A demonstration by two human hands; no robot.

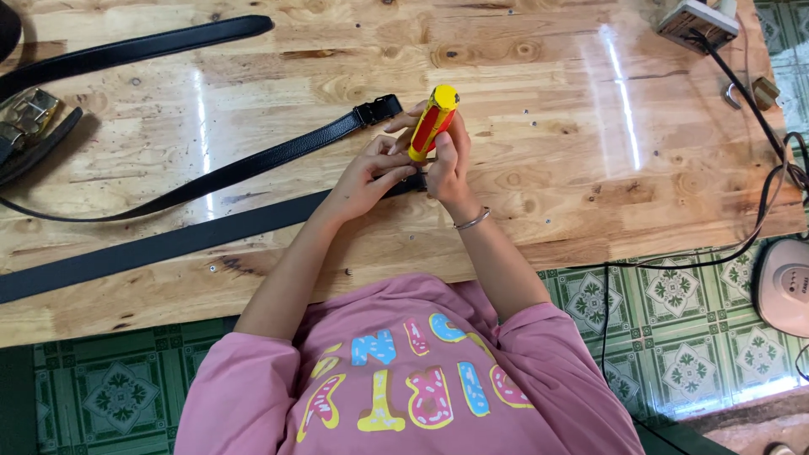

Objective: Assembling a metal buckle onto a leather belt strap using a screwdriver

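Observation:
My right hand grips a yellow and red screwdriver, held upright with its tip down on the end of a black belt lying across the wooden table. My left hand pinches that belt end just beside the tool's tip. The tip itself is hidden by my fingers. A second black belt with a black clasp lies just beyond my hands.
A third black belt and a metal buckle sit at the far left. A power strip with a black cable lies at the right. A pink device rests on the green tiled floor.

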